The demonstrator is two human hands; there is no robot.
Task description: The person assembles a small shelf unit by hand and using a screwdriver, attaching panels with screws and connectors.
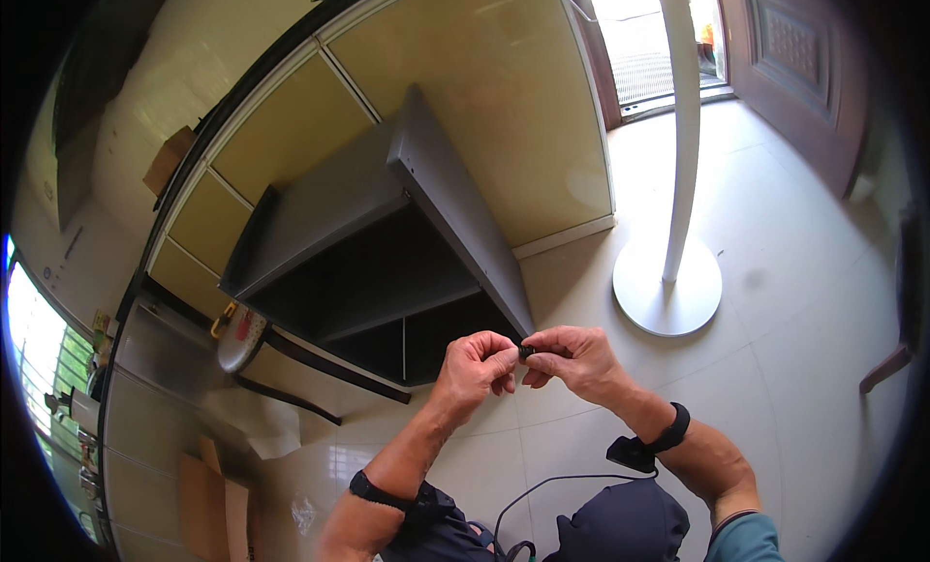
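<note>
My left hand (478,370) and my right hand (579,362) meet in front of me, fingertips almost touching. Between them is a small dark piece (526,352), too little and too covered by fingers to name its kind. Both hands are closed in a pinch on it, thumb against fingers. Just beyond them a dark grey cabinet (441,189) stands tilted in the picture, its open front facing me. Inside, a shelf (412,312) and a thin upright divider (404,344) show; the deeper part is in shadow.
A chair (240,344) with dark legs stands left of the cabinet. Yellow-panelled cupboards (484,78) rise behind it. To the right is a white pole on a round base (668,300), with an open brown door (794,68) beyond. A cardboard box (208,509) lies lower left.
</note>
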